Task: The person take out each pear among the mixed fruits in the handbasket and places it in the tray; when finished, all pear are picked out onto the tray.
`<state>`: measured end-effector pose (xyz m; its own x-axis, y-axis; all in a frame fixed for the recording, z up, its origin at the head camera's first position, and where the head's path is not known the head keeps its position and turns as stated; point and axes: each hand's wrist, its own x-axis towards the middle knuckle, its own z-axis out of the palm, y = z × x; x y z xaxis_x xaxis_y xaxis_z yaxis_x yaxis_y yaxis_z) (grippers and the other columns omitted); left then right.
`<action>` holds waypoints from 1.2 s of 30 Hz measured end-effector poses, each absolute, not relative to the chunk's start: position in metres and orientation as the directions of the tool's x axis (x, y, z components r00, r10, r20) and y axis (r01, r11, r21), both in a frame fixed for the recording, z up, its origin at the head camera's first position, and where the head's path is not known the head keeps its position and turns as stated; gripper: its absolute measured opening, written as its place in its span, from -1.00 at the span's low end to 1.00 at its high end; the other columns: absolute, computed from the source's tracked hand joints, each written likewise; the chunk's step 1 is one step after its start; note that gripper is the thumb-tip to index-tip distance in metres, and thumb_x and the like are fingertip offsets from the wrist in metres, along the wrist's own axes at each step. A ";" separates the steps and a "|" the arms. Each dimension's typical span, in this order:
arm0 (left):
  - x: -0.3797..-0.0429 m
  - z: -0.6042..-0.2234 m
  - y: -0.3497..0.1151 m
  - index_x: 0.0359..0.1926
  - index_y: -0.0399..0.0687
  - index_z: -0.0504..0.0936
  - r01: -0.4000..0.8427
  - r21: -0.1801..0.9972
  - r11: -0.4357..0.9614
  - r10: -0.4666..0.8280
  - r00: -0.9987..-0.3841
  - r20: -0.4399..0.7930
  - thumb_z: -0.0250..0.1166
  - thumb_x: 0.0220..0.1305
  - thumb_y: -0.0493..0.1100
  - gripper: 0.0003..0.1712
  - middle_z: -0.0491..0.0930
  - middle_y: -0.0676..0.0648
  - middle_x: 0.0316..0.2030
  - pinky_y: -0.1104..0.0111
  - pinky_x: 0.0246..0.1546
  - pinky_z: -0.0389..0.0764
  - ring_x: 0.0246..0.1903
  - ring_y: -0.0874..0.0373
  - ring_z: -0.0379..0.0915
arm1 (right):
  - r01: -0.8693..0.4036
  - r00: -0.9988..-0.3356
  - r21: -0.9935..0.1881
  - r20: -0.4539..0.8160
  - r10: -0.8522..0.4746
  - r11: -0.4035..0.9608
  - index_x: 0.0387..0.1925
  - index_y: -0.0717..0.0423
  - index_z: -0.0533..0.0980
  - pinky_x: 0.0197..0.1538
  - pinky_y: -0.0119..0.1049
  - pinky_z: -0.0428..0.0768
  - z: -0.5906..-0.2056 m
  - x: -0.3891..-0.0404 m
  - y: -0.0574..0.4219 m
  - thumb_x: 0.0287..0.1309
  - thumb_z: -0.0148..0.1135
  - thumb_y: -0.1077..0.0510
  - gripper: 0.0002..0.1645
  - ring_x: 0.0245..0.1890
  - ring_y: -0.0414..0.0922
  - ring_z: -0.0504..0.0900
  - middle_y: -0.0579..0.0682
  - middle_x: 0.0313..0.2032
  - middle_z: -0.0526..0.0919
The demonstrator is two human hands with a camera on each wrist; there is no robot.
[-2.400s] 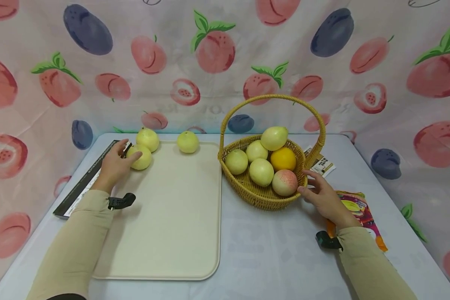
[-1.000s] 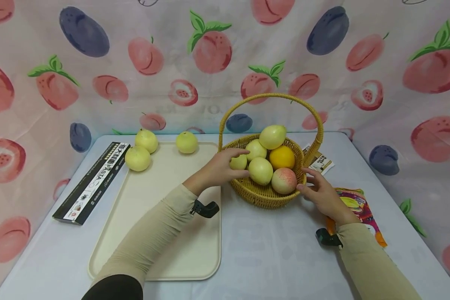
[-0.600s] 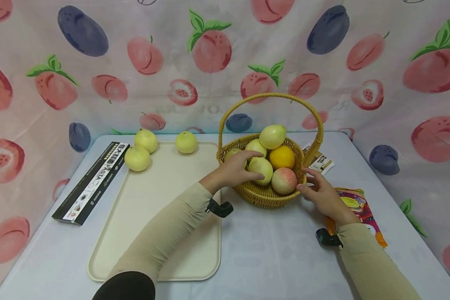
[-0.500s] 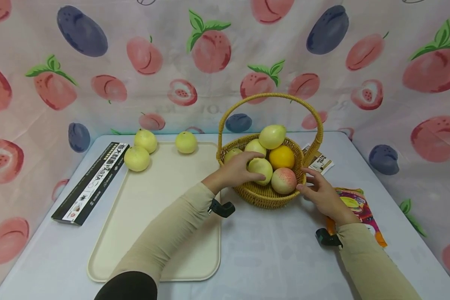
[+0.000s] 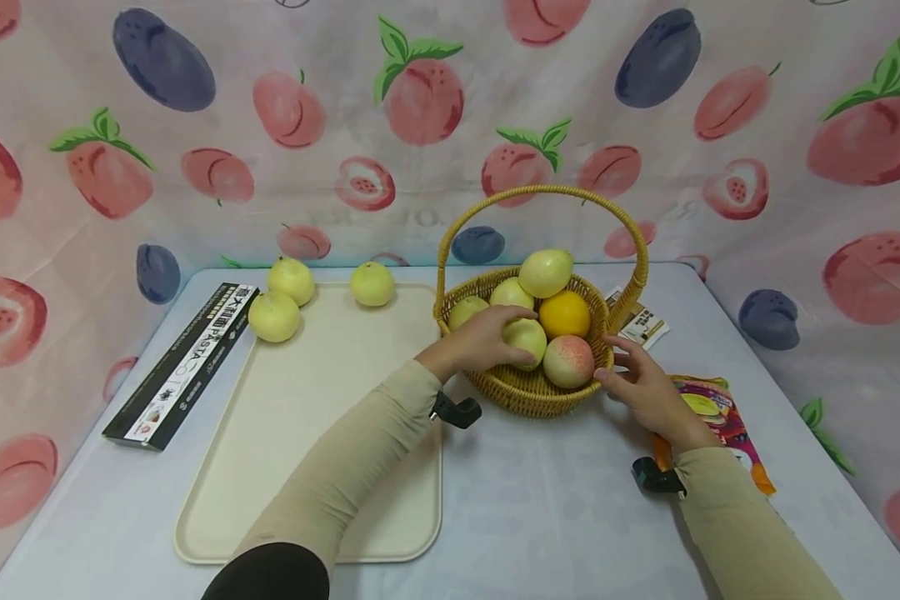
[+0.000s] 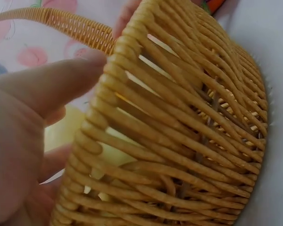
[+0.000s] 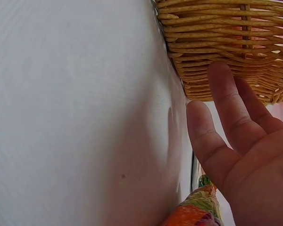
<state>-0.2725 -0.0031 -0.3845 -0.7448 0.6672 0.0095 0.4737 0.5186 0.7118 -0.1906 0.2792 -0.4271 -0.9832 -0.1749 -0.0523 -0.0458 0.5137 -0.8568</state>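
Note:
In the head view my left hand [image 5: 483, 337] reaches over the left rim of the wicker basket [image 5: 528, 404]. Its thumb and fingers close round a round, yellow-green pear-like fruit [image 5: 525, 343] at the front of the basket. Seen from the left wrist, the thumb [image 6: 56, 84] lies by the rim and the weave hides most of the fruit. My right hand [image 5: 648, 392] steadies the basket's right side, fingers extended; fingertips [image 7: 221, 77] touch the weave in the right wrist view. Also in the basket are an orange [image 5: 565, 314], a peach [image 5: 568, 362] and more pale green fruits [image 5: 546, 273].
A cream tray [image 5: 307, 450] lies left of the basket. Yellow-green fruits [image 5: 372, 284] sit along its far side. A black pasta box [image 5: 183, 367] flanks it. A colourful snack packet [image 5: 720, 417] lies under the right forearm; a small card [image 5: 645, 327] is behind the basket.
My left hand has left the fruit at the tray's left side and crossed right to the basket, where it now holds the front fruit. The right hand has stayed at the basket.

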 end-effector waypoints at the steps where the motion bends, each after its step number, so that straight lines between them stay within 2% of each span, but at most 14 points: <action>1: -0.273 -0.384 -0.003 0.44 -0.05 0.38 0.470 0.711 0.523 0.667 -0.745 0.001 0.47 0.22 0.03 -0.18 0.41 -0.02 0.34 0.28 0.28 0.33 0.28 0.12 0.31 | -0.045 -0.983 -0.857 -0.053 -0.174 0.513 0.55 0.10 0.01 0.07 0.03 0.59 -0.427 -0.190 0.279 0.48 0.10 -0.06 -0.19 0.17 0.36 0.45 0.47 0.37 0.19; 9: -0.276 -0.384 -0.002 0.44 -0.04 0.36 0.458 0.710 0.536 0.692 -0.720 -0.058 0.47 0.23 -0.01 -0.18 0.36 -0.01 0.37 0.30 0.32 0.28 0.33 0.15 0.24 | -0.058 -0.983 -0.865 -0.036 -0.178 0.498 0.54 0.12 0.02 0.05 0.02 0.60 -0.426 -0.190 0.278 0.49 0.10 -0.01 -0.21 0.16 0.36 0.47 0.49 0.36 0.20; 21: -0.276 -0.382 -0.001 0.44 -0.05 0.37 0.463 0.667 0.583 0.694 -0.711 -0.114 0.50 0.19 0.03 -0.14 0.32 -0.05 0.40 0.28 0.33 0.27 0.36 0.11 0.21 | -0.059 -0.983 -0.862 -0.037 -0.178 0.504 0.54 0.11 0.02 -0.03 -0.25 0.59 -0.429 -0.191 0.281 0.49 0.10 -0.04 -0.20 0.15 0.36 0.47 0.49 0.35 0.21; 31: -0.277 -0.382 -0.002 0.40 -0.03 0.42 0.431 0.694 0.577 0.689 -0.714 -0.129 0.50 0.19 0.05 -0.19 0.39 -0.01 0.34 0.30 0.25 0.35 0.29 0.14 0.29 | -0.048 -0.983 -0.863 -0.049 -0.176 0.504 0.55 0.10 0.00 0.04 -0.08 0.60 -0.429 -0.192 0.280 0.48 0.10 -0.07 -0.18 0.17 0.37 0.45 0.49 0.36 0.19; 36: -0.277 -0.383 -0.002 0.38 -0.01 0.44 0.430 0.690 0.582 0.687 -0.714 -0.134 0.49 0.19 0.06 -0.22 0.42 0.02 0.32 0.31 0.23 0.37 0.26 0.16 0.31 | -0.039 -0.982 -0.866 -0.057 -0.177 0.498 0.55 0.10 0.00 0.03 -0.15 0.59 -0.429 -0.191 0.281 0.48 0.10 -0.07 -0.17 0.18 0.37 0.44 0.48 0.36 0.19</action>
